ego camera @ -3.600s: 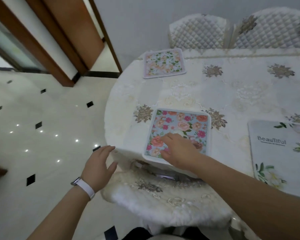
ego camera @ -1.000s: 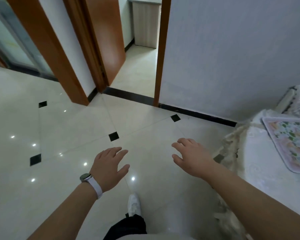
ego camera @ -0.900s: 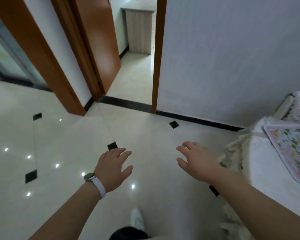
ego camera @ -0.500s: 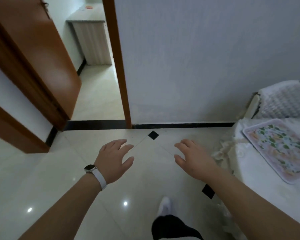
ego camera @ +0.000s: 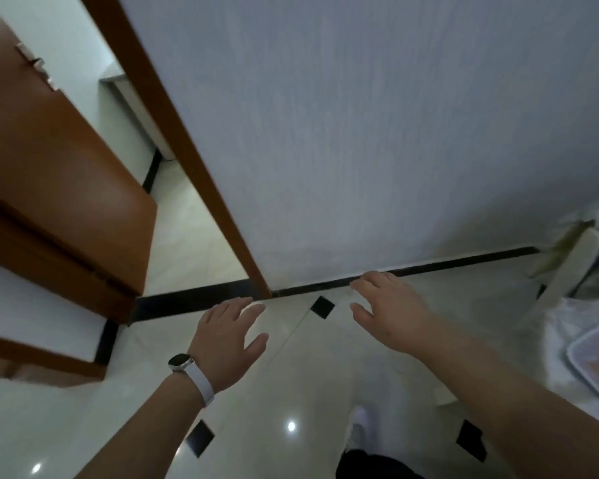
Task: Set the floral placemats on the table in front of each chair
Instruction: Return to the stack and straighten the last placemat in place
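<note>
Both hands hover over the tiled floor, holding nothing. My left hand (ego camera: 229, 337), with a white watch strap on the wrist, has its fingers spread. My right hand (ego camera: 391, 309) is open too, fingers apart, stretched toward the wall's black skirting. One floral placemat (ego camera: 593, 354) with a pale rim shows only as a blurred corner at the right edge, lying on the white cloth-covered table (ego camera: 567, 319). The other placemats are out of view.
A grey wall (ego camera: 360, 133) fills the middle. A brown door frame (ego camera: 194, 160) and an open brown door (ego camera: 49, 167) lead to a side room at left. A white chair back (ego camera: 574, 257) stands at the right edge. My white shoe (ego camera: 358, 426) is on the glossy floor.
The view has swung away from the table toward the wall and doorway. The placemat slid almost out of view on the right. Both hands stay open and empty.
</note>
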Tool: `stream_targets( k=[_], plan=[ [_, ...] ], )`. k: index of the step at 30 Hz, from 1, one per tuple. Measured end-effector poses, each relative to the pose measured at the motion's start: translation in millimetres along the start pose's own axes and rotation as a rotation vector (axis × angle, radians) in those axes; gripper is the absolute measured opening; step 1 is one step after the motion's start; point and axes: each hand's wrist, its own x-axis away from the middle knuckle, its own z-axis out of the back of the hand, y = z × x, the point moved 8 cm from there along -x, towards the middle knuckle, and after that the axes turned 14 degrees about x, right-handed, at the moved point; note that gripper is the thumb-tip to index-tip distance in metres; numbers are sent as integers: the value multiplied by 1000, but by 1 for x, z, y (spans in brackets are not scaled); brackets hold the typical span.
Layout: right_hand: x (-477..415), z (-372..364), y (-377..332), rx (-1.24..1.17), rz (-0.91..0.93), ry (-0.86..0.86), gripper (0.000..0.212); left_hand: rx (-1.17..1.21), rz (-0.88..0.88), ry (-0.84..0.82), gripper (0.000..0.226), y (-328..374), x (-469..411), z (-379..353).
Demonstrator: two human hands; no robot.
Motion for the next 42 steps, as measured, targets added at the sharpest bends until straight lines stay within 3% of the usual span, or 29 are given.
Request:
stream_targets(
  k=[11,26,30,33,42],
  plan=[
    [-46,64,166,28,-323,129,41,92,-341,-36,50,110,-207,-12],
    [-81,89,322,16,-854,79,46,329,-743,-271,57,270,-455,-70],
    [-73,102,345,23,-1053,93,53,344,-919,-367,56,325,-494,-84],
    [-49,104,356,19,-1208,109,46,350,-1034,-405,57,361,-512,-97],
    [5,76,381,-25,-1409,53,40,331,-1237,-558,60,457,-508,-154]
  ],
)
